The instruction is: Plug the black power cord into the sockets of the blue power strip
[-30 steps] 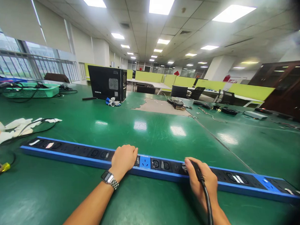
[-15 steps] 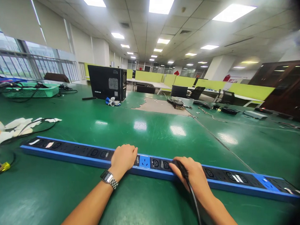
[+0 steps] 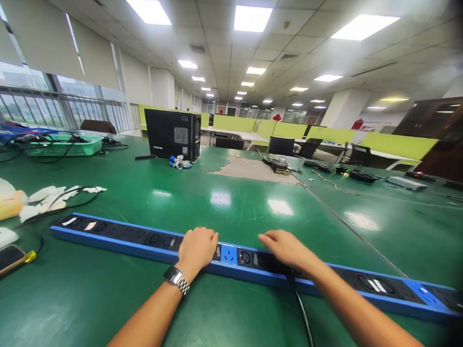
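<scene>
Clasping the blue power strip in left-hand grip, likely to steady it; poising right-hand grip, closure unclear, over black cable.

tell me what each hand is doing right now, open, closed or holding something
Left hand: closed on the strip.
Right hand: over the strip, cable trailing below; cannot tell if it's holding anything.
</scene>
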Motion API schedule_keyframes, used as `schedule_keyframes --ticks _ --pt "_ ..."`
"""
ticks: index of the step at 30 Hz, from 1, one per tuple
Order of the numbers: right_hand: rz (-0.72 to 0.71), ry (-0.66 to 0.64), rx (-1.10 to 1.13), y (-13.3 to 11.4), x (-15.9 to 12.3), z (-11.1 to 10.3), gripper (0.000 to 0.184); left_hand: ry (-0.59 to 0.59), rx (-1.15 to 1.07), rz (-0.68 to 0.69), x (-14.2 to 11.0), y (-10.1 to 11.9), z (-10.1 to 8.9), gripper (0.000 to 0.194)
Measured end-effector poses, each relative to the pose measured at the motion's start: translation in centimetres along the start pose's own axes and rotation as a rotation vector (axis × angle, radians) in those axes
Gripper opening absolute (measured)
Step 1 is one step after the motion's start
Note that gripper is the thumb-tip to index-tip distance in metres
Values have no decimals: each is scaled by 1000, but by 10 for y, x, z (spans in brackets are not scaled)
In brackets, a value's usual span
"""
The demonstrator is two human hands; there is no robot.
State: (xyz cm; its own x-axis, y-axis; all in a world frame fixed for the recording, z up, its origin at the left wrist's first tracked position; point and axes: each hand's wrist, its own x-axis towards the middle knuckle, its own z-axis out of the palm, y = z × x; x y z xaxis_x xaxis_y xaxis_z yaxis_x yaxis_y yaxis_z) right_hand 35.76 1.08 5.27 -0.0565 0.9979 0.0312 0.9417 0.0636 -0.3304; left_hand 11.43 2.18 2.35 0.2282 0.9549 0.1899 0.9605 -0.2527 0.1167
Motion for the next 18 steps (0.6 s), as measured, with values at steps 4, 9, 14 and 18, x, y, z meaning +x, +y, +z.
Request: schedule_keyframes --ticks 4,9,14,18 --pt "64 -5 -43 -23 6 25 49 -2 1 9 -1 0 -2 43" --pt "91 47 -68 -19 0 29 49 -12 -6 18 -1 2 -3 39" --pt "100 60 -65 -23 7 33 49 -1 3 3 3 4 2 37" --pt "31 142 346 0 0 30 55 -2 -24 1 1 -1 1 40"
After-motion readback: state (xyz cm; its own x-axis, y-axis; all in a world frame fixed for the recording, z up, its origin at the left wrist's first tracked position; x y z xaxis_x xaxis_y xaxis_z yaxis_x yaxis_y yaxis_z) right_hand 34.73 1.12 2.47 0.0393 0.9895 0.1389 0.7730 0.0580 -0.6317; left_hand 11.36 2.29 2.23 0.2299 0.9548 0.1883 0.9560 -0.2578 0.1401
